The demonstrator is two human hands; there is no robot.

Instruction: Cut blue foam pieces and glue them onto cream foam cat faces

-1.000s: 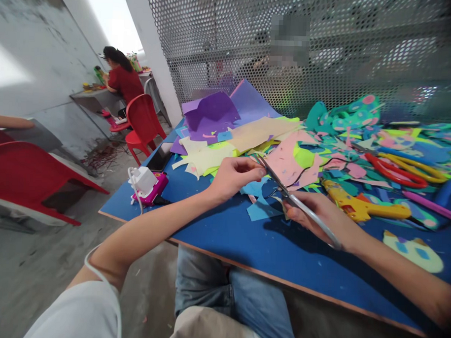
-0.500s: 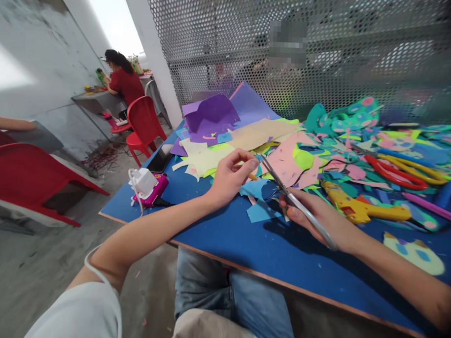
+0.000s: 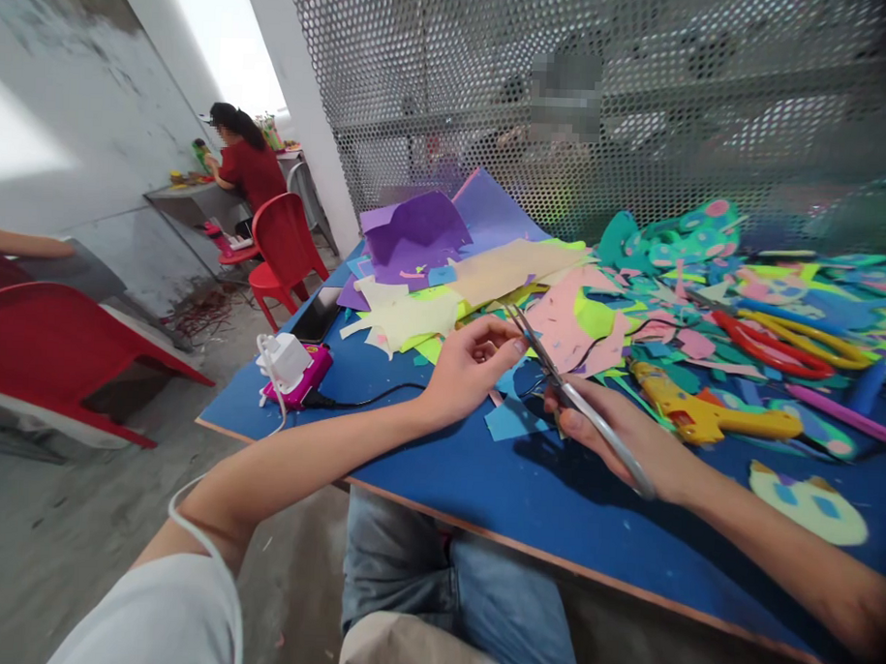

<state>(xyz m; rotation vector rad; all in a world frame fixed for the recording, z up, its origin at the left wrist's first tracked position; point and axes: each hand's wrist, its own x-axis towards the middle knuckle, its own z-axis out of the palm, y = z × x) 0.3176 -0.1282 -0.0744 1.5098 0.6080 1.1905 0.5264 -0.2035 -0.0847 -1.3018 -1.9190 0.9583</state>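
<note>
My right hand (image 3: 614, 430) is closed around a pair of metal scissors (image 3: 605, 436), whose blades point up and to the left. My left hand (image 3: 477, 364) is closed, thumb against the fingers, beside the blades. Whatever it pinches is too small or hidden to make out. Under the hands, pieces of blue foam sheet (image 3: 514, 420) lie on the blue table (image 3: 438, 482). Beyond them spread pink scraps (image 3: 552, 312) and a cream sheet (image 3: 400, 311) with cut edges.
A yellow glue gun (image 3: 708, 414), red-handled scissors (image 3: 769, 345) and a pale foam cut-out (image 3: 807, 505) lie at the right. A white charger (image 3: 286, 362) sits in a magenta power strip (image 3: 315, 371) by a phone (image 3: 317, 315). Behind stands a perforated metal screen (image 3: 452, 71). Another person (image 3: 249, 170) sits far left.
My left hand has shifted a little right and down, closer to the scissor blades, covering more of the blue foam. The scissors have barely moved.
</note>
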